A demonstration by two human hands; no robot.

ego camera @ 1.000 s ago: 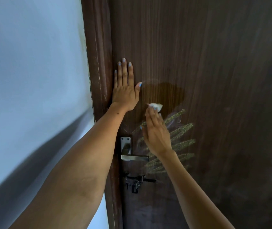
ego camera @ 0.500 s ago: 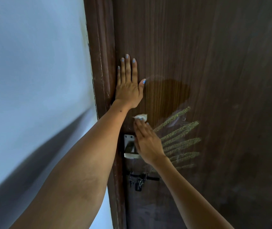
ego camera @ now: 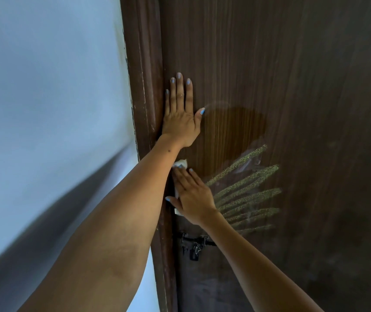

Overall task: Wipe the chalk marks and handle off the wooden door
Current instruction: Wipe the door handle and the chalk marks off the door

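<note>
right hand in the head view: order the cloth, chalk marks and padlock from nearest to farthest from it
1. cloth, under the right hand's fingers, pressed against the door.
2. chalk marks, just right of the hand.
3. padlock, below the wrist on the latch.

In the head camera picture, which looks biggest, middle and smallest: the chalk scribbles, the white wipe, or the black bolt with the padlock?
1. Yellowish chalk scribbles on the brown wooden door: biggest.
2. Black bolt with padlock.
3. White wipe: smallest, though mostly hidden under the right hand.
</note>
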